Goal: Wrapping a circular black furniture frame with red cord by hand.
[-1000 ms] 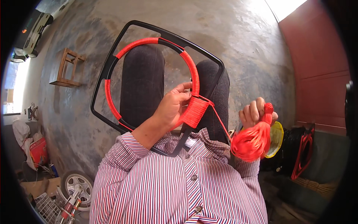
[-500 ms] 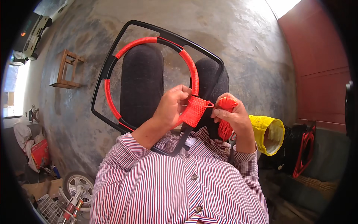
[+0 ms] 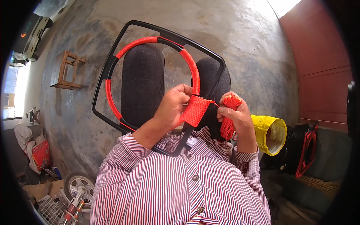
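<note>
Glare bleaches the floor (image 3: 255,26) at upper right.

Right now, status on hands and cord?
Left hand holding partly wrapped ring. Right hand gripping red cord bundle. Strand runs to thick wrap; no obstruction visible.

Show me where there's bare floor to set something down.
Bare floor lies between the wooden stool and the black frame, and at upper right between frame and red panel. It's crowded at lower left, around the spoked wheel, and beside the right hand, by the yellow container.

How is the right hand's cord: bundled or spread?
Bundled: the cord hangs gathered in the right hand, a strand reaching the red wrapping.
</note>
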`<state>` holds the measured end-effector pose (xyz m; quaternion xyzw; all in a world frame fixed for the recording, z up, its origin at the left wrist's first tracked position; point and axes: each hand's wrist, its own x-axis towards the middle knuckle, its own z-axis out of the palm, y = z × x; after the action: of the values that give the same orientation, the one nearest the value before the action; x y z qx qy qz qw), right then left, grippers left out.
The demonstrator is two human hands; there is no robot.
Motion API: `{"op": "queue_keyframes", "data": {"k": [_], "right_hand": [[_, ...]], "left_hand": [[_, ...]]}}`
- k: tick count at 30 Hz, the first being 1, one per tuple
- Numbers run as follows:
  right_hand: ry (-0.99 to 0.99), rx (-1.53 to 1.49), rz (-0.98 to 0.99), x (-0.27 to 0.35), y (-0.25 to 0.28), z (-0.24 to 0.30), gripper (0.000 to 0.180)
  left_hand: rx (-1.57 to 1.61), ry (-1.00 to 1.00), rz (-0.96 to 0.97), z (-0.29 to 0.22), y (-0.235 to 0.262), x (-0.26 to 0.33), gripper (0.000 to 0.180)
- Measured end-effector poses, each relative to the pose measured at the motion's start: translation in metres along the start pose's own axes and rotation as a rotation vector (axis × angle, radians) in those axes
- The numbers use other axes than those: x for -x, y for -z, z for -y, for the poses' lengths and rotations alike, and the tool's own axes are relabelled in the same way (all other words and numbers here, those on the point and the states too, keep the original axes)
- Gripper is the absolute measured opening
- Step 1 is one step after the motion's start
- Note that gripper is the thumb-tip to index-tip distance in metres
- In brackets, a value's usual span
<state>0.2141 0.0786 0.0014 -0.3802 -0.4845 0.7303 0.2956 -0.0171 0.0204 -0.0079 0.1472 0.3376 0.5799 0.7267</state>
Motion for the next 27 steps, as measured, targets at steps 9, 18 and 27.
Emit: {"op": "queue_keyframes", "data": {"k": [9, 18, 27], "right_hand": [[0.009, -0.010, -0.013, 0.000, -0.001, -0.002, 0.019], [0.142, -0.288, -0.149, 0.005, 0.009, -0.009, 0.021], [0.236, -0.337, -0.069, 0.024, -0.035, 0.003, 0.022]], "left_hand": [[-0.048, -0.001, -0.037, -0.002, -0.008, 0.002, 0.021], [-0.025, 0.000, -0.030, 0.000, -0.006, 0.000, 0.020], [-0.303, 0.054, 0.006, 0.000, -0.007, 0.001, 0.035]]}}
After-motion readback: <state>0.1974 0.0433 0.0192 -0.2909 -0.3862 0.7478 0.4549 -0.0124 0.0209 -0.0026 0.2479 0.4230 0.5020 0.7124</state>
